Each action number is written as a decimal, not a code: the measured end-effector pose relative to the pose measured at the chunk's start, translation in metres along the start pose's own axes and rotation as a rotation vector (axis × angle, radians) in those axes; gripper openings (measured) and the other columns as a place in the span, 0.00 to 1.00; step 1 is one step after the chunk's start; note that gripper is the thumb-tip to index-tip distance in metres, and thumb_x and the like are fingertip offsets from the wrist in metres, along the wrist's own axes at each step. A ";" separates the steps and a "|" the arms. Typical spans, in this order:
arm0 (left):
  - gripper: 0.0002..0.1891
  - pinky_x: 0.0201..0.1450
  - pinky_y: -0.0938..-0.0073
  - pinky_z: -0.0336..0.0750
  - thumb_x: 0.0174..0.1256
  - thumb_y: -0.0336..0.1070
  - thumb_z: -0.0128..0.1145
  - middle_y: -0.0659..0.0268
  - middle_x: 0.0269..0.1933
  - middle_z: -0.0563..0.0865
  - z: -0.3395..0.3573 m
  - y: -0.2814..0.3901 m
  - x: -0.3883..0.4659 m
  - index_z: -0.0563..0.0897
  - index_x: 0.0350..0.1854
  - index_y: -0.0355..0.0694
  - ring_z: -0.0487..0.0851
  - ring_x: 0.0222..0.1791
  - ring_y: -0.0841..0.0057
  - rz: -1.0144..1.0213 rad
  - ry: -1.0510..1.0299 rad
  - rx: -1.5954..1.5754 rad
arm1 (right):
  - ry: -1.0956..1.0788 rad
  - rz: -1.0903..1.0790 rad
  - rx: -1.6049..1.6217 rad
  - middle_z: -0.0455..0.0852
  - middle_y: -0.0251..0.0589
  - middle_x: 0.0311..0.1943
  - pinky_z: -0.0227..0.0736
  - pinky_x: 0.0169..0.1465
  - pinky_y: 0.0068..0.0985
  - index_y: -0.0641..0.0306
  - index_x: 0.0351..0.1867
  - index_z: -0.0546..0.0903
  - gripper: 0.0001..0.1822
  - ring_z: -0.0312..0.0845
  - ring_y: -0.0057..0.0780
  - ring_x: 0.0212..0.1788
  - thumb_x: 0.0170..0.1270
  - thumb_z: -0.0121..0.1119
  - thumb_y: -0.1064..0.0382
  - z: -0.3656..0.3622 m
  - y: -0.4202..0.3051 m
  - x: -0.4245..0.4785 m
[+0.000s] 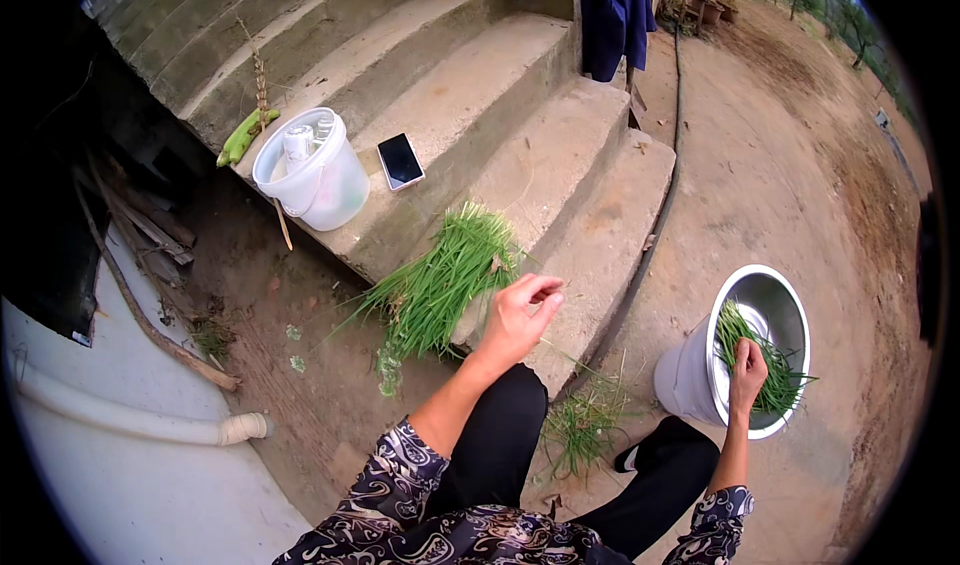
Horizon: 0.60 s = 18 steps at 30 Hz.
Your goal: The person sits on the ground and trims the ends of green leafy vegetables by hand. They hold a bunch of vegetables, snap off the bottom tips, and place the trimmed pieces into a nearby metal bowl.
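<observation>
My left hand (521,317) hovers at the near edge of the concrete steps, with its fingers curled and a small gap between thumb and forefinger. No stalk shows clearly between them. Just beyond it, a pile of long, thin chive-like greens (457,272) lies on a step, its pale cut ends pointing away from me. My right hand (748,374) is inside a shiny metal basin (796,325), closed around a bunch of the same greens (729,332). Leaf tips hang over the basin's right rim. Loose grassy scraps (589,422) lie on the ground between my feet.
The basin rests in a white bucket (679,377). A translucent bucket (330,197) with wrapped items, a phone (400,161) and green pods (244,137) occupy the steps (525,122). A black hose (667,190) runs alongside. Left are branches (157,325) and a white pipe (150,415).
</observation>
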<state>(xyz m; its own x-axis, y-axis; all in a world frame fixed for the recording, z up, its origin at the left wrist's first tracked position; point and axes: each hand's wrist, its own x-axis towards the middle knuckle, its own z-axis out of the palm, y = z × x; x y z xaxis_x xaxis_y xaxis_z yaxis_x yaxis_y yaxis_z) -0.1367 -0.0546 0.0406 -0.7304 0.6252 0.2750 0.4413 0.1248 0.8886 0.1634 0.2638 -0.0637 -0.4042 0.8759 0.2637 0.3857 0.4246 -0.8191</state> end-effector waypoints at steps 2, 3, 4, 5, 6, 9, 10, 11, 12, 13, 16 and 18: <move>0.14 0.47 0.67 0.79 0.64 0.33 0.64 0.55 0.41 0.86 -0.030 -0.070 0.020 0.84 0.48 0.30 0.86 0.39 0.65 -0.010 0.131 0.193 | -0.074 0.086 0.132 0.81 0.31 0.25 0.66 0.29 0.17 0.70 0.40 0.84 0.14 0.72 0.14 0.25 0.76 0.54 0.59 0.003 -0.012 -0.025; 0.19 0.54 0.63 0.77 0.62 0.38 0.66 0.53 0.46 0.85 -0.045 -0.100 0.026 0.83 0.50 0.30 0.84 0.46 0.61 -0.068 0.111 0.345 | -0.091 0.111 0.197 0.81 0.31 0.25 0.64 0.27 0.14 0.69 0.40 0.84 0.14 0.70 0.12 0.24 0.77 0.54 0.59 0.008 -0.013 -0.036; 0.26 0.60 0.61 0.72 0.60 0.43 0.68 0.50 0.52 0.82 -0.056 -0.132 0.030 0.81 0.55 0.30 0.79 0.54 0.56 -0.091 0.102 0.532 | -0.110 0.114 0.205 0.81 0.31 0.25 0.65 0.26 0.14 0.69 0.41 0.84 0.14 0.70 0.13 0.22 0.76 0.55 0.59 0.012 -0.012 -0.044; 0.36 0.64 0.59 0.68 0.58 0.50 0.70 0.50 0.59 0.77 -0.060 -0.147 0.037 0.75 0.62 0.28 0.73 0.61 0.55 -0.112 0.059 0.650 | -0.111 0.136 0.192 0.81 0.31 0.24 0.65 0.25 0.15 0.69 0.41 0.84 0.14 0.70 0.13 0.21 0.76 0.55 0.59 0.014 -0.011 -0.052; 0.41 0.65 0.58 0.67 0.55 0.54 0.71 0.51 0.61 0.76 -0.058 -0.153 0.044 0.72 0.64 0.28 0.71 0.63 0.55 -0.130 0.036 0.743 | -0.122 0.162 0.204 0.81 0.32 0.24 0.67 0.26 0.15 0.70 0.41 0.84 0.14 0.72 0.14 0.21 0.76 0.55 0.59 0.016 -0.011 -0.059; 0.48 0.67 0.56 0.64 0.50 0.60 0.73 0.53 0.63 0.73 -0.041 -0.168 0.070 0.68 0.65 0.30 0.68 0.65 0.57 -0.136 0.011 0.889 | -0.129 0.236 0.225 0.82 0.33 0.23 0.68 0.26 0.16 0.70 0.41 0.85 0.14 0.73 0.15 0.22 0.75 0.56 0.59 0.024 -0.007 -0.074; 0.49 0.67 0.56 0.63 0.48 0.62 0.73 0.54 0.63 0.73 -0.037 -0.174 0.078 0.68 0.65 0.30 0.68 0.65 0.57 -0.134 0.012 0.915 | -0.138 0.245 0.217 0.82 0.33 0.23 0.68 0.26 0.16 0.70 0.42 0.85 0.14 0.73 0.15 0.22 0.75 0.56 0.59 0.026 -0.006 -0.077; 0.49 0.68 0.56 0.63 0.49 0.62 0.73 0.54 0.63 0.73 -0.036 -0.180 0.088 0.68 0.66 0.31 0.68 0.65 0.57 -0.184 0.002 0.954 | -0.148 0.253 0.210 0.82 0.33 0.23 0.68 0.26 0.16 0.70 0.42 0.85 0.14 0.73 0.15 0.22 0.75 0.56 0.59 0.029 -0.005 -0.079; 0.49 0.68 0.56 0.63 0.49 0.63 0.73 0.53 0.63 0.73 -0.033 -0.184 0.099 0.67 0.66 0.31 0.68 0.65 0.57 -0.235 -0.012 0.991 | -0.134 0.254 0.228 0.82 0.33 0.23 0.68 0.26 0.16 0.70 0.41 0.85 0.14 0.73 0.15 0.22 0.75 0.57 0.59 0.030 -0.005 -0.081; 0.49 0.68 0.56 0.63 0.50 0.63 0.72 0.52 0.62 0.73 -0.029 -0.188 0.106 0.67 0.66 0.31 0.68 0.65 0.57 -0.286 -0.025 1.027 | -0.135 0.261 0.215 0.81 0.32 0.22 0.67 0.25 0.15 0.69 0.41 0.85 0.14 0.73 0.14 0.21 0.75 0.56 0.59 0.031 -0.005 -0.082; 0.47 0.67 0.57 0.63 0.48 0.64 0.72 0.54 0.60 0.75 -0.025 -0.199 0.113 0.69 0.63 0.33 0.69 0.64 0.59 -0.363 -0.040 1.068 | -0.144 0.259 0.178 0.80 0.30 0.21 0.65 0.24 0.14 0.68 0.41 0.85 0.14 0.71 0.13 0.20 0.76 0.55 0.58 0.034 -0.007 -0.084; 0.42 0.65 0.60 0.63 0.48 0.61 0.74 0.58 0.57 0.77 -0.023 -0.207 0.113 0.75 0.58 0.35 0.71 0.62 0.63 -0.338 0.019 1.134 | -0.145 0.256 0.186 0.80 0.30 0.22 0.65 0.24 0.14 0.68 0.41 0.85 0.14 0.71 0.13 0.20 0.76 0.55 0.58 0.034 -0.006 -0.083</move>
<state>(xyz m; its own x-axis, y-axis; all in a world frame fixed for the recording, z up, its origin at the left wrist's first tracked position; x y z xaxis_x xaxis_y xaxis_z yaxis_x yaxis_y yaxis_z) -0.3226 -0.0276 -0.1034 -0.9021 0.4191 0.1025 0.4278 0.8997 0.0861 0.1669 0.1810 -0.0979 -0.4324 0.9013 -0.0261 0.3375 0.1349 -0.9316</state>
